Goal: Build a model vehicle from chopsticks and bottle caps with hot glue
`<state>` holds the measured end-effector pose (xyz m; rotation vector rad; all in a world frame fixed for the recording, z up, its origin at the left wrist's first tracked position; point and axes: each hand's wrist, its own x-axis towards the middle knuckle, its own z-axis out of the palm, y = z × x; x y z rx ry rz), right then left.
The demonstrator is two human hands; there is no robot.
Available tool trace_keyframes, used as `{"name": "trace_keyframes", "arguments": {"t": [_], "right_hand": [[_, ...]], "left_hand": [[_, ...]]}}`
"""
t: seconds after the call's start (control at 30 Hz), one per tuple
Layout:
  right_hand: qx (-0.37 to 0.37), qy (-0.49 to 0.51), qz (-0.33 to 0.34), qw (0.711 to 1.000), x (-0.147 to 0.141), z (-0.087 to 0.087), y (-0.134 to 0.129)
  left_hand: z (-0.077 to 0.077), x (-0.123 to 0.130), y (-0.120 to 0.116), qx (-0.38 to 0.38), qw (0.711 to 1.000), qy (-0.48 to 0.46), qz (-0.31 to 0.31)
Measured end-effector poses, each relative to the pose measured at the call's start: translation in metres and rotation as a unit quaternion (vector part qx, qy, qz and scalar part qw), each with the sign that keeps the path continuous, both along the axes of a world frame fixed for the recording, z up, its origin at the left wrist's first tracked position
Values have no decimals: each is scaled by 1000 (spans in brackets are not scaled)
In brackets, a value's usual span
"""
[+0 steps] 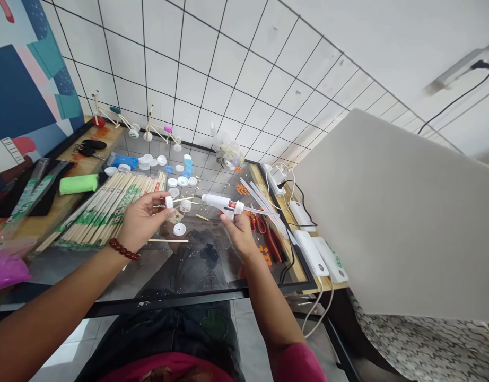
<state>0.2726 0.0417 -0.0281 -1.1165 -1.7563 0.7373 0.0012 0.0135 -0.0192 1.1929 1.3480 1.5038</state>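
A small white bottle cap (168,202) is pinched between thumb and fingers of my left hand (149,212). From its side a thin wooden stick (183,200) points right; I cannot tell whether the two are joined. My right hand (239,232) is wrapped round the handle of a white hot glue gun (221,202). Its nozzle points left, close to the stick's end, and a clear glue stick (260,211) protrudes from its back. Just below, another white cap (180,229) lies on the dark glass tabletop (168,273). One more white cap (185,205) is near the stick.
Packed chopsticks (109,209) lie left, beside a green roll (78,184). White and blue caps (183,181) are scattered behind my hands. Stick-and-cap models (160,130) stand by the tiled wall. Right are glue sticks (264,204), red-handled pliers (273,244) and white power banks (311,252) with cables.
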Motion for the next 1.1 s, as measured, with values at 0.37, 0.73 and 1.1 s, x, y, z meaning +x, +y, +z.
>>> {"name": "trace_keyframes", "arguments": {"t": [0.37, 0.73, 1.1], "right_hand": [[24, -27, 7, 999, -2, 4, -3], [33, -37, -10, 999, -2, 3, -1], [40, -47, 3, 998, 0, 2, -1]], "left_hand": [[-1, 1, -1, 10, 1000, -24, 2], [-2, 2, 0, 7, 998, -68, -5], [0, 2, 0, -3, 995, -97, -4]]}}
